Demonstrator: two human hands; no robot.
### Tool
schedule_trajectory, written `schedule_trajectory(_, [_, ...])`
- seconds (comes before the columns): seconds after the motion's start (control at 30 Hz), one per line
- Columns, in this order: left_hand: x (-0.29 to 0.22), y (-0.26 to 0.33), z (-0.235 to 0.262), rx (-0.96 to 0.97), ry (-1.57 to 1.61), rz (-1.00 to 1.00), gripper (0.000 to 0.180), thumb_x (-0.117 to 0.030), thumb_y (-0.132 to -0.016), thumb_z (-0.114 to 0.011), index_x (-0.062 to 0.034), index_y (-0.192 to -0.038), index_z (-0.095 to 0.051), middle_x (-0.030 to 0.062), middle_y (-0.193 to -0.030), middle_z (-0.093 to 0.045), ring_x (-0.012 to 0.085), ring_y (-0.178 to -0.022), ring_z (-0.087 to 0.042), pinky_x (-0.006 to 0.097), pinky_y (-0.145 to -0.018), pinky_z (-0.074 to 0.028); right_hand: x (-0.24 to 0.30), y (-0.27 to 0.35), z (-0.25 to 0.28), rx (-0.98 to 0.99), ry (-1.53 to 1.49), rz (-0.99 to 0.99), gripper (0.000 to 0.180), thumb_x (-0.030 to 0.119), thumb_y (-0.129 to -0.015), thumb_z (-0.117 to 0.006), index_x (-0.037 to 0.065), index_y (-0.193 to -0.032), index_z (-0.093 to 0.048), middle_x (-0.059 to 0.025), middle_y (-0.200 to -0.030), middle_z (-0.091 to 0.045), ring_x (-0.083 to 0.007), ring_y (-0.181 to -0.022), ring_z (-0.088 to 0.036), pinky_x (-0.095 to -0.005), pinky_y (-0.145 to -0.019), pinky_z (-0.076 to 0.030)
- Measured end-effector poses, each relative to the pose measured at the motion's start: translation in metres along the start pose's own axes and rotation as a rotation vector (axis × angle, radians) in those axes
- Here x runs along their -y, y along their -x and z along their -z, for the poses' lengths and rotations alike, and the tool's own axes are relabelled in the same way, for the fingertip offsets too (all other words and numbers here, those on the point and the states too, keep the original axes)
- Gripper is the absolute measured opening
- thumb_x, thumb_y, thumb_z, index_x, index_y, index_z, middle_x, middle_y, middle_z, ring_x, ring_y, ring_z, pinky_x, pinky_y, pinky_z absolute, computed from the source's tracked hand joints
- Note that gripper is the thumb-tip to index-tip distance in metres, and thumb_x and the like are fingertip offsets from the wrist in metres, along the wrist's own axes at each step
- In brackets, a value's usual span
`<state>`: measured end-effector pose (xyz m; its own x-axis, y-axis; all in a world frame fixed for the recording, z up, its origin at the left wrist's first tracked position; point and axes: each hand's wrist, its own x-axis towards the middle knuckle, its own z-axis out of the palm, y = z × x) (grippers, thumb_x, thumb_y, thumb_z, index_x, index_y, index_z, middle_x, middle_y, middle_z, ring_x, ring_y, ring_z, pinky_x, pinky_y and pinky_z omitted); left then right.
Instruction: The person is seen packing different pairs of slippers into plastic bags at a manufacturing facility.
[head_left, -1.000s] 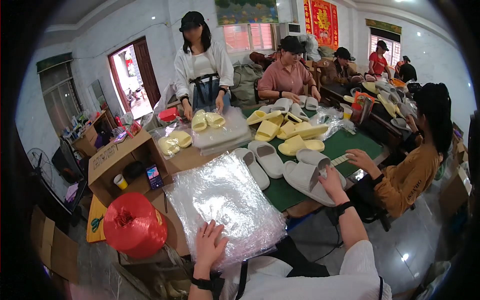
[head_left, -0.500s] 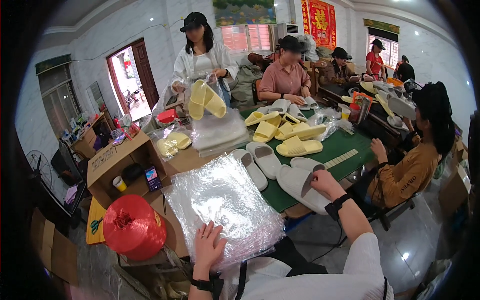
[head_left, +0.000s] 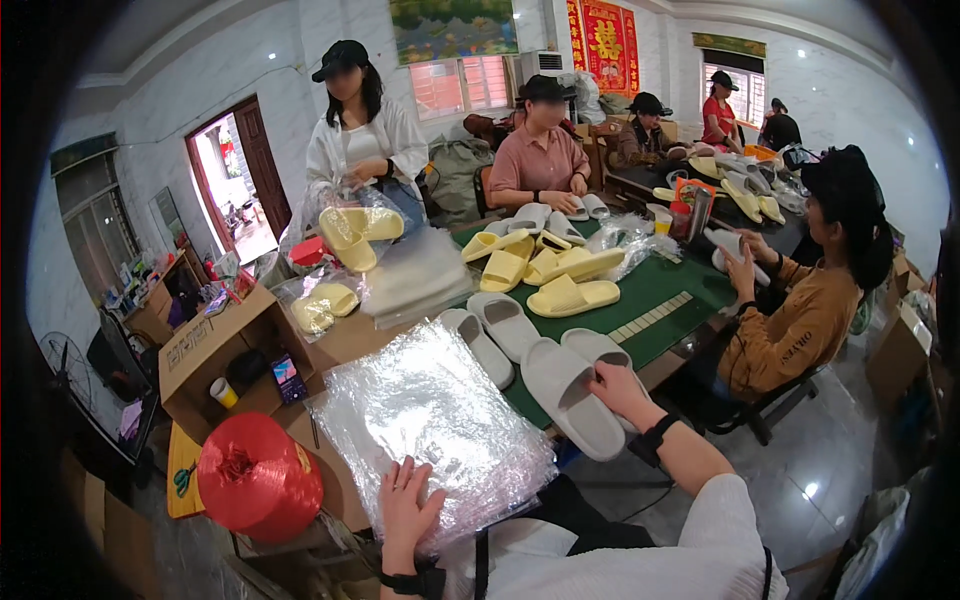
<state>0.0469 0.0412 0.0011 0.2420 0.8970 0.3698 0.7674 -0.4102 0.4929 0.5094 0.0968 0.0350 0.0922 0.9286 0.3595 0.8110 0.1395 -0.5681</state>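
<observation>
My left hand (head_left: pixel 408 500) lies flat with fingers spread on a stack of clear, shiny plastic bags (head_left: pixel 425 410) at the table's near edge. My right hand (head_left: pixel 615 388) is closed on the edge of a grey slipper (head_left: pixel 570 400), whose toe points away and heel hangs past the table edge. Its fingertips are partly hidden by the slipper. Just behind it is a second grey slipper (head_left: pixel 597 347), partly covered; whether I hold that one too is unclear. Another pair of grey slippers (head_left: pixel 505 325) rests beside the bags.
Several yellow slippers (head_left: pixel 572 296) lie on the green mat (head_left: pixel 665 285). A red twine roll (head_left: pixel 260 475) and an open cardboard box (head_left: pixel 175 345) stand left. Across the table, a person (head_left: pixel 365 150) has bagged yellow slippers (head_left: pixel 350 240); a co-worker (head_left: pixel 800 310) at right holds a grey slipper.
My right hand has tilted the near grey slipper and drawn it closer to the bags. The bagged yellow slippers opposite are lower. The co-worker at right now has a grey slipper in both hands.
</observation>
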Motion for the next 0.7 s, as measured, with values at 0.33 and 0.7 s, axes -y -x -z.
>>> schedule_trajectory(0.33, [-0.032,-0.002,0.012,0.198,-0.181,0.038,0.092,-0.067,-0.073,-0.074,-0.0176,-0.147,-0.051,0.0289,-0.158,-0.030,0.0476,-0.148,-0.024,0.056,-0.121,-0.014,0.033,0.083,0.011,-0.114,-0.230,-0.101,0.022,0.007,-0.085,-0.068,-0.002,-0.104,-0.061,-0.0212,-0.085,-0.067,-0.0365,-0.077,-0.065,-0.0412,-0.070,-0.051])
schedule_trajectory(0.7, [-0.050,-0.012,-0.003,0.046,-0.054,-0.044,0.078,-0.052,-0.082,-0.073,-0.0106,-0.145,-0.051,0.0306,-0.154,-0.035,0.0519,-0.143,-0.029,0.057,-0.118,-0.025,0.046,0.114,-0.001,-0.141,-0.703,-0.115,0.026,-0.002,-0.090,-0.064,-0.003,-0.116,-0.062,-0.0060,-0.099,-0.071,-0.0095,-0.089,-0.063,-0.0276,-0.078,-0.052])
